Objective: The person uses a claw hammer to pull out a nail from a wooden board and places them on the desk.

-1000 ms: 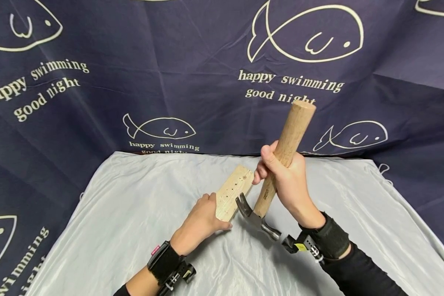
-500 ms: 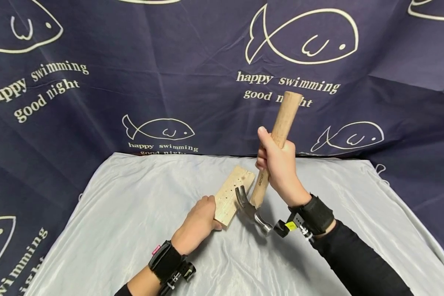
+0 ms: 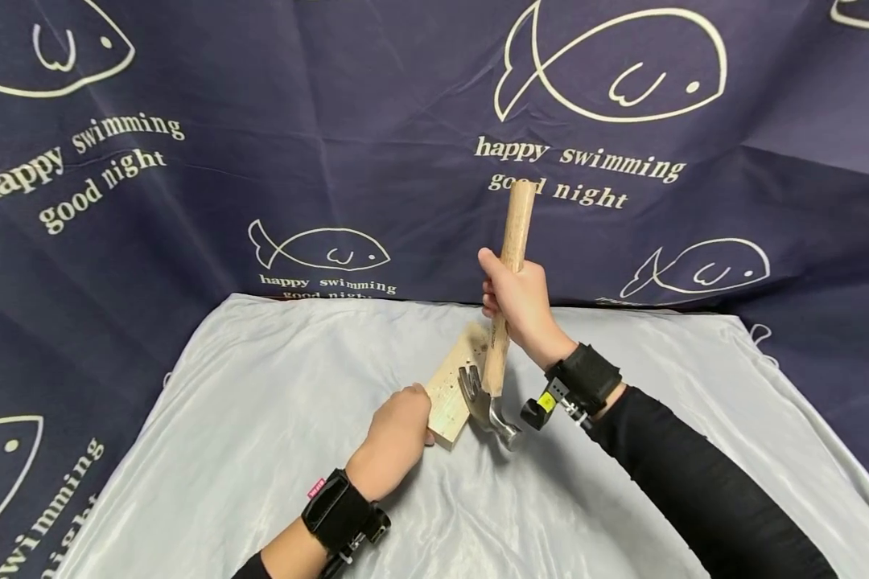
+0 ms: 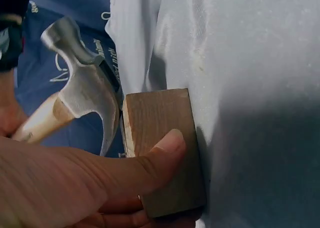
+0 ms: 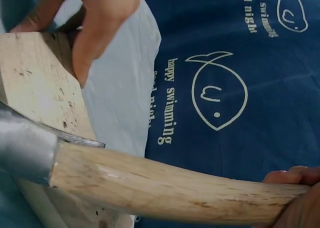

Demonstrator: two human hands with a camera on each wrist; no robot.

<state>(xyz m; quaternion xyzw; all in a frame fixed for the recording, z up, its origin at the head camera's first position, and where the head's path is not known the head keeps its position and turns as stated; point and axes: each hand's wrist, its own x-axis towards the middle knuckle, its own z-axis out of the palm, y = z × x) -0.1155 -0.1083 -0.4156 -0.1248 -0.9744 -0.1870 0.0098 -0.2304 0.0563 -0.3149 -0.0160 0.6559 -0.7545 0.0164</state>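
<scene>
My left hand [image 3: 394, 438] grips the near end of a pale wooden block [image 3: 449, 402], which has several small dark holes in its top. In the left wrist view the thumb lies across the block's end face [image 4: 160, 110]. My right hand [image 3: 525, 305] holds a claw hammer [image 3: 516, 229] around the middle of its wooden handle, which stands nearly upright. The claw is over the block's right edge, and the striking face points toward me. The right wrist view has the hammer's handle [image 5: 165, 188] passing in front of the block [image 5: 42, 83]. Whether a nail sits in the claw is hidden.
A light grey, wrinkled cloth [image 3: 297, 362] covers the table. Behind and beside it hangs a dark blue curtain [image 3: 420, 145] with white fish drawings and lettering. Each wrist wears a black strap with a small camera [image 3: 539, 410].
My right hand has moved left, and the hammer's handle has swung from leaning right to nearly upright. The claw stays by the block's right side. My left hand keeps its grip, its thumb shifted slightly.
</scene>
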